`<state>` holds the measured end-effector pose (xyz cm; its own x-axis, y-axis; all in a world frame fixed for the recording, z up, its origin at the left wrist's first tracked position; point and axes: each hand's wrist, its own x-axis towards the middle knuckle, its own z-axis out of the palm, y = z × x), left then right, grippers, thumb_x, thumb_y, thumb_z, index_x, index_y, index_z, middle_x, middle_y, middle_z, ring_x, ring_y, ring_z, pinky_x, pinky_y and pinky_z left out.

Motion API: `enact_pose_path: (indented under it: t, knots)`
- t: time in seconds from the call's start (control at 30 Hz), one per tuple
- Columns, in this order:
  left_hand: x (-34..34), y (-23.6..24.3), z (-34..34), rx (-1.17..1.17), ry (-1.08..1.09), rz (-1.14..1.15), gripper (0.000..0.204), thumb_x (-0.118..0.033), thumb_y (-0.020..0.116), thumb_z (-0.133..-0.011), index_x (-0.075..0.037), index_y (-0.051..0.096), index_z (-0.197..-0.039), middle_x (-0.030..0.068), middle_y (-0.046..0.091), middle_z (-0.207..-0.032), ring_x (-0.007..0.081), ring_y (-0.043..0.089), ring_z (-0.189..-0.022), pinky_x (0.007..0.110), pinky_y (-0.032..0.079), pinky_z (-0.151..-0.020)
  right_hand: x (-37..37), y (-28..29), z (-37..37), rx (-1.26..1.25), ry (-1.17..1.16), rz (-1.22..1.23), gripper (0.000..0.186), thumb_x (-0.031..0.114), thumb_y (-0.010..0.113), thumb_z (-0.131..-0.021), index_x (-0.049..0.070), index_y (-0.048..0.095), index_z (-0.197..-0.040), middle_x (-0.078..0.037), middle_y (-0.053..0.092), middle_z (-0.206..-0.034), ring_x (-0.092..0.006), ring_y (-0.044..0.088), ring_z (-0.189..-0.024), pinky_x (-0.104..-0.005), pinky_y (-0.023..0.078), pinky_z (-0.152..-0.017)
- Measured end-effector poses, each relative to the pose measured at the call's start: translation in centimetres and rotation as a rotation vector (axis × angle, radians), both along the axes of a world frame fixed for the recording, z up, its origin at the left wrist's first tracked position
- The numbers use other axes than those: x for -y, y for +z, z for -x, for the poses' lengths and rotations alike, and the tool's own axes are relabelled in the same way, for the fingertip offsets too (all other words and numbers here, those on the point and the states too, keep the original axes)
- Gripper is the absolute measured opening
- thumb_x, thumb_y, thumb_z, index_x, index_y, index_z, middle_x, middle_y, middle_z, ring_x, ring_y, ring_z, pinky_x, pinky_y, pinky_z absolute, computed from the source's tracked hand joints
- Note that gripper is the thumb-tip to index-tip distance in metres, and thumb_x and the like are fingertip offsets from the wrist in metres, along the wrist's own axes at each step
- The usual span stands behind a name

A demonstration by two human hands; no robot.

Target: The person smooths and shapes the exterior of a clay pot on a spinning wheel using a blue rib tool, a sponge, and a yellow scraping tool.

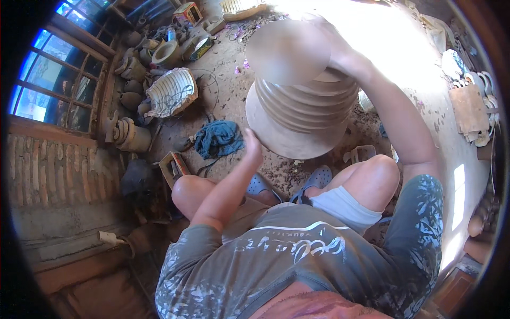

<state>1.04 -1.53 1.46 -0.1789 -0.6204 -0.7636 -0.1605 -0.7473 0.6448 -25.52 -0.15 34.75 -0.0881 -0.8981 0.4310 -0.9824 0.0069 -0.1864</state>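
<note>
As far as the head view shows, ribbed clay vessel (313, 114): wall standing, ring-like ridges stacked up the whole visible side; shaping looks well along, judgement only.
Rim and what's left: cannot tell; blurred patch (289, 53) covers the top, so mouth and rim finish unchecked.
Vessel location: on wide round disc (297, 146), just beyond the person's shoes (317, 178).
Vessel long axis: roughly upright, judging by the ridges; runs up the frame from disc to blurred top, fisheye bends it. Taller than wide or not: unclear.
Vessel pointing: base down on disc, top end up; opening not visible.
Left hand (253, 150): open, nothing held, fingers extended, just beside disc's left edge; contact unclear.
Right hand (336, 47): at vessel's upper right, arm coming around that side; fingers partly lost in blur and glare, gripping or flat cannot tell.
Floor, left side: blue-green cloth (219, 139) near left hand; pale ribbed curved piece (172, 93) farther off.
</note>
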Motion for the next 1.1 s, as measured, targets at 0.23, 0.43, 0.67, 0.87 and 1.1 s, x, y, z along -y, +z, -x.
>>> enact_pose_path:
  t: [0.23, 0.43, 0.67, 0.87, 1.1]
  knots:
    - [-11.4, 1.9, 1.0, -0.162, -0.177, -0.226, 0.092, -0.078, 0.015, -0.098, -0.012, 0.020, -0.162, 0.0190, 0.030, -0.164, 0.0386, 0.035, -0.146, 0.061, 0.025, -0.117, -3.4, 0.9, -2.6, 0.124, 0.314, 0.000, 0.024, 0.010, 0.062, -0.095, 0.007, 0.076, -0.114, -0.013, 0.066, -0.095, -0.0320, 0.063, -0.096, -0.0410, 0.050, -0.087]
    - [5.0, -1.5, -0.9, -0.118, -0.097, 0.135, 0.078, -0.069, 0.020, -0.104, -0.017, 0.029, -0.160, 0.0145, 0.037, -0.162, 0.0364, 0.037, -0.146, 0.060, 0.029, -0.113, -4.8, 1.5, -2.9, 0.125, 0.462, -0.040, 0.026, 0.001, 0.064, -0.091, 0.006, 0.077, -0.113, -0.011, 0.066, -0.094, -0.0285, 0.063, -0.094, -0.0394, 0.050, -0.086]
    - [-8.0, -3.6, 0.9, -0.138, -0.029, -0.049, 0.083, -0.077, 0.022, -0.099, -0.013, 0.035, -0.150, 0.0111, 0.048, -0.140, 0.0292, 0.046, -0.127, 0.051, 0.042, -0.097, -5.1, 1.9, -2.2, 0.140, 0.540, -0.077, 0.029, -0.005, 0.063, -0.087, 0.005, 0.078, -0.110, -0.011, 0.065, -0.090, -0.0270, 0.062, -0.093, -0.0381, 0.050, -0.086]
    - [-2.7, 1.5, 1.8, -0.042, 0.018, 0.123, 0.076, -0.061, 0.032, -0.106, -0.011, 0.020, -0.161, 0.0157, 0.034, -0.161, 0.0332, 0.040, -0.144, 0.052, 0.037, -0.113, -4.8, 1.8, -1.4, 0.152, 0.557, -0.090, 0.030, -0.006, 0.062, -0.086, 0.004, 0.078, -0.110, -0.011, 0.065, -0.090, -0.0275, 0.061, -0.092, -0.0372, 0.049, -0.087]
    - [0.1, 3.6, -0.7, 0.769, -0.757, 1.068, 0.093, -0.059, 0.061, -0.093, -0.007, 0.025, -0.161, 0.0251, 0.016, -0.167, 0.0421, 0.017, -0.154, 0.059, 0.021, -0.122, -5.5, 2.6, -0.1, 0.205, 0.545, -0.185, 0.028, -0.003, 0.061, -0.084, 0.003, 0.079, -0.105, -0.011, 0.065, -0.089, -0.0283, 0.062, -0.092, -0.0358, 0.049, -0.086]
